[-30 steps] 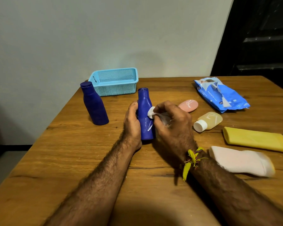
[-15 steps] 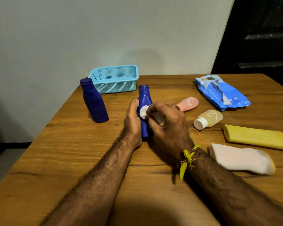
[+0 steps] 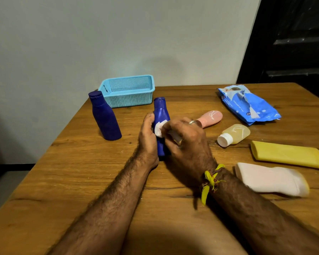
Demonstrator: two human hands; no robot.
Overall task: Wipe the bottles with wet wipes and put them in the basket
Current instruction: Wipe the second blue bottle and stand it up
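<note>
A: The room has a plain grey wall point(image 3: 81, 43) and a brown wooden table point(image 3: 72, 181) under the arms. Far behind the fingers, at the wall, sits a light blue perforated plastic basket point(image 3: 126, 91). I see no bottle inside it.

B: And left of the fingers?

A: A dark blue plastic bottle with a cap point(image 3: 104, 116) stands upright, well apart from the left hand point(image 3: 147, 137). That hand curls around the left side of a second dark blue plastic bottle point(image 3: 160, 115), which stands on the table between both hands.

B: The right hand point(image 3: 186, 142)?

A: Its fingers are bent and pinch a white crumpled wet wipe point(image 3: 159, 127), pressed on the front of the bottle at the middle of the body.

B: How will the bottle handle?

A: I judge it stiff and rather light, but smooth, so slippery once wet. Better to grip it at the wide lower body, not at the narrow neck.

B: Right of the fingers?

A: A pink small bottle point(image 3: 211, 116) lies just behind the right knuckles. Then a small clear yellowish bottle with a white cap point(image 3: 234, 134), a flat yellow tube point(image 3: 287, 155) and a pale pink and white bottle point(image 3: 271, 179), all lying down. Further behind is the blue torn packet of wipes point(image 3: 249, 105).
</note>
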